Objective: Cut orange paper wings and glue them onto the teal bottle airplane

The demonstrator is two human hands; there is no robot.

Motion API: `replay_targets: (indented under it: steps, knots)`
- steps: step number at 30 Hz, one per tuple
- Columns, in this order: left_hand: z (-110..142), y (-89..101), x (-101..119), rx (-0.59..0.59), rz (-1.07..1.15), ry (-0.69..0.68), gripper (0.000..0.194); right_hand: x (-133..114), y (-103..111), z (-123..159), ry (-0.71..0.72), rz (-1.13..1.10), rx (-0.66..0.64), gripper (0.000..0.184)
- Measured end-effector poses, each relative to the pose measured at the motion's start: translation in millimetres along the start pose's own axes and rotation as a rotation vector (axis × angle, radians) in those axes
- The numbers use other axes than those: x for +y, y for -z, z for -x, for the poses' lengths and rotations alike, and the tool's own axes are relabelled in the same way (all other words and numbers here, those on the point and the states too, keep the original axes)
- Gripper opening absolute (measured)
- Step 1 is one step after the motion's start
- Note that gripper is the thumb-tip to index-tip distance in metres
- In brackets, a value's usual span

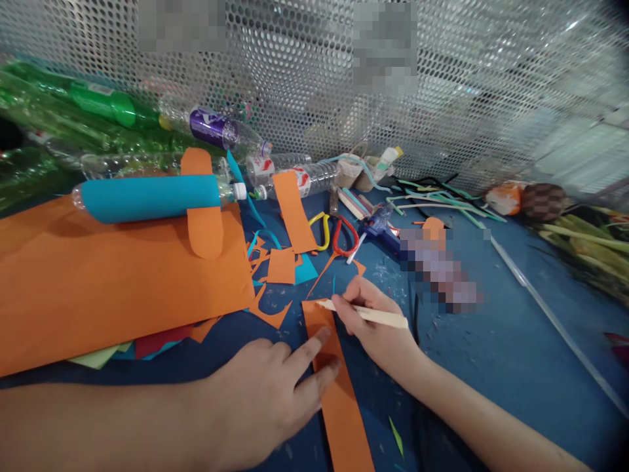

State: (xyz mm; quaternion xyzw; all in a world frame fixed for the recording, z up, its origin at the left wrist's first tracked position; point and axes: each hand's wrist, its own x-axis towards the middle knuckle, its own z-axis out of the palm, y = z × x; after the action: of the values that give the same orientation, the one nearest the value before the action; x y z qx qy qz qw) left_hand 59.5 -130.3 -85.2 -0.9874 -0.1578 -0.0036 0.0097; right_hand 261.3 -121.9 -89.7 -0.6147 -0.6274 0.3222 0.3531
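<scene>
An orange paper strip (348, 419) lies lengthwise in front of me on the blue table. My left hand (270, 387) rests on it, index and middle fingers stretched flat across the paper. Between the fingers of my right hand (381, 334) is a cream-coloured pen (386, 318), its tip touching the strip's far end. Just beyond lie orange paper scraps (275, 314) and a small orange rectangle (282, 266). To the left, a bottle wrapped in blue paper (147, 198), with an orange rounded paper piece (205, 236) across it, lies on a large orange sheet (122, 275).
Scissors with red and yellow handles (346, 237) and a blue glue gun (381, 229) lie beyond my right hand. Plastic bottles (314, 180) and green bottles (98, 101) line the perforated metal wall (295, 78). Dry husks (590, 246) sit at far right.
</scene>
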Motion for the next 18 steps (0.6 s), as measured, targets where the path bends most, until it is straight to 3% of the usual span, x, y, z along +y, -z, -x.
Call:
replay_targets:
  steps: [18]
  knots:
    - [1.5,-0.6,0.3,-0.016,-0.013,-0.008,0.051,-4.7,9.7,-1.4,-0.009,-0.002,0.016,0.028]
